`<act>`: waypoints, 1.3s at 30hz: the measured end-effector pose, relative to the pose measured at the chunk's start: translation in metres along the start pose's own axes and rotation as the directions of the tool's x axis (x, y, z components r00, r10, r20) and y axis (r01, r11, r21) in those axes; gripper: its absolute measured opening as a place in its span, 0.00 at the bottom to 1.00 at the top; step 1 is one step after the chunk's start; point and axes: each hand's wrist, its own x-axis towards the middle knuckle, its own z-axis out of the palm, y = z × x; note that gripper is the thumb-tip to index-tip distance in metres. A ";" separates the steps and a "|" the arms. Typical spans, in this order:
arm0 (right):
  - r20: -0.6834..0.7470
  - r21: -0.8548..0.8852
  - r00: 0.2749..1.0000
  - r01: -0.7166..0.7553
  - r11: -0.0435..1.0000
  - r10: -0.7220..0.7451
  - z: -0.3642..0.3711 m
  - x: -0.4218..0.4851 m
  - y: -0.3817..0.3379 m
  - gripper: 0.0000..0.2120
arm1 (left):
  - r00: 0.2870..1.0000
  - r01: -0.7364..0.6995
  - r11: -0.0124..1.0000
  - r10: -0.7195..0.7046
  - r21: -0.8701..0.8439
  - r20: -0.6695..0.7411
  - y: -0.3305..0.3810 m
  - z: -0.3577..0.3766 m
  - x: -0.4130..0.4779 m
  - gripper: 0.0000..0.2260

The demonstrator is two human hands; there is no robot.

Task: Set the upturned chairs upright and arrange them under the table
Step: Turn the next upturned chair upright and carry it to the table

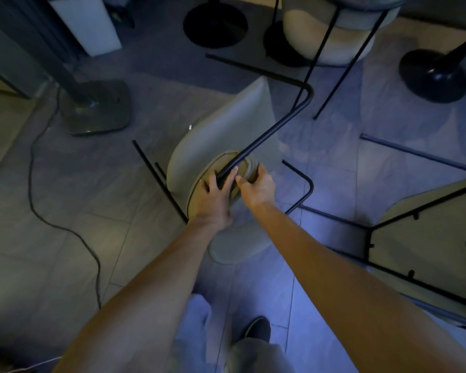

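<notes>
An overturned beige chair (226, 125) with thin black legs lies on the tiled floor at the centre. My left hand (213, 200) grips the underside of its seat where a black leg bar meets it. My right hand (256, 184) holds the seat's edge just to the right. A second upturned chair (420, 243) lies at the right, its seat underside and black frame facing up. A third beige chair (334, 28) stands upright at the top.
Round black table bases stand at the top centre (215, 22) and the top right (436, 74). A floor fan base (97, 106) sits at the left, with a black cable (51, 224) trailing across the tiles. My shoe (258, 329) is near the bottom.
</notes>
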 end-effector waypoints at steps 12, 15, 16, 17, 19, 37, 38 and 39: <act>0.034 -0.273 0.999 0.015 0.962 -0.006 0.066 0.072 -0.143 0.11 | 0.992 0.122 0.966 -0.110 -0.228 0.064 -0.054 -0.090 0.081 0.52; 0.045 -0.287 0.999 0.002 0.958 0.012 0.078 0.092 -0.167 0.12 | 0.990 0.122 0.961 -0.099 -0.250 0.103 -0.070 -0.114 0.104 0.51; 0.046 -0.286 0.999 0.000 0.958 0.013 0.082 0.097 -0.173 0.12 | 0.990 0.119 0.957 -0.094 -0.264 0.105 -0.075 -0.120 0.110 0.51; 0.045 -0.284 0.999 0.000 0.959 0.013 0.088 0.102 -0.180 0.13 | 0.991 0.114 0.954 -0.088 -0.277 0.104 -0.083 -0.126 0.117 0.51; 0.035 -0.272 0.999 -0.005 0.962 0.015 0.098 0.113 -0.188 0.14 | 0.992 0.095 0.955 -0.069 -0.282 0.102 -0.095 -0.134 0.132 0.50; 0.472 0.116 0.868 0.112 0.987 -0.154 0.185 0.206 -0.238 0.34 | 0.968 -0.038 0.925 -0.060 -0.378 -0.244 -0.182 -0.253 0.232 0.40; 0.504 0.084 0.848 0.142 0.986 -0.165 0.192 0.195 -0.230 0.35 | 0.967 -0.031 0.928 -0.066 -0.371 -0.246 -0.185 -0.259 0.235 0.40; 0.535 0.046 0.828 0.171 0.984 -0.169 0.199 0.181 -0.226 0.36 | 0.962 -0.029 0.932 -0.072 -0.361 -0.264 -0.190 -0.264 0.239 0.40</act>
